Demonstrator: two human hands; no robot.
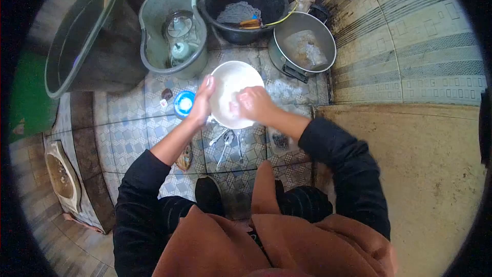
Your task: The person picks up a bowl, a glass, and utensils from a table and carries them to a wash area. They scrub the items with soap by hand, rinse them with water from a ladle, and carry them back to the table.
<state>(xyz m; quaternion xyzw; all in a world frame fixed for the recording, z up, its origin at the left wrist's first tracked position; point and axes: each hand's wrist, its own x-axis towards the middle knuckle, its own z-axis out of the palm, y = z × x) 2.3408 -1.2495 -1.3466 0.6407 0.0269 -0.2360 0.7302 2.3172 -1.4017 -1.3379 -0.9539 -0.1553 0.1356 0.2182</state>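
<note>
A white bowl is held tilted over the tiled floor, its inside facing me. My left hand is closed on its left rim, with the thumb along the edge. Inside the bowl, my right hand is curled shut and somewhat blurred. A pale pinkish patch shows at its fingers; whether that is a cloth, a sponge or the fingers themselves I cannot make out. Just left of the bowl stands a small round blue tub with something white in it. Several metal spoons lie on the wet tiles below the bowl.
Along the far side stand a big dark bin, a grey-green bucket with things in water, a black basin and a metal pot. A clear container sits under my right forearm. A squat toilet is at left.
</note>
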